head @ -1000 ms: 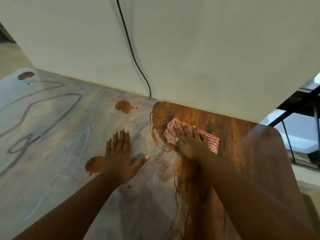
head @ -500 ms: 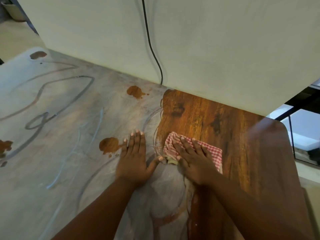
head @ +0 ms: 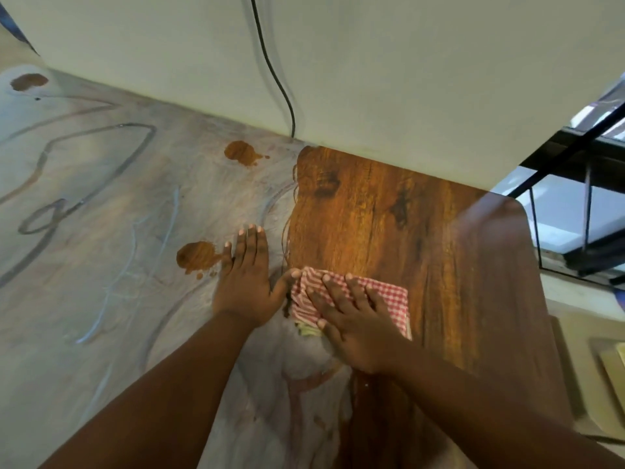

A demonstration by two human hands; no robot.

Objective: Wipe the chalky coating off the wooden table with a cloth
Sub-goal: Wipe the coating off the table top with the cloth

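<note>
From the head view, the right hand [head: 355,319] lies flat with its fingers spread wide, pressing the checked cloth [head: 351,299] onto the table [head: 389,214] right where bare wood meets the chalky coating [head: 111,238]. The left hand [head: 247,286] rests palm-down on the coated part just beside it, fingers straight and close together, thumb touching the cloth's edge. A black cable [head: 274,69] hangs down the pale wall [head: 406,79] behind, nothing blocking either hand.

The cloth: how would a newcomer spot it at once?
Find the wooden table against the pale wall; its right part is wiped bare brown. At that patch's near edge the right hand presses the cloth. It alone is red-and-white checked.
</note>
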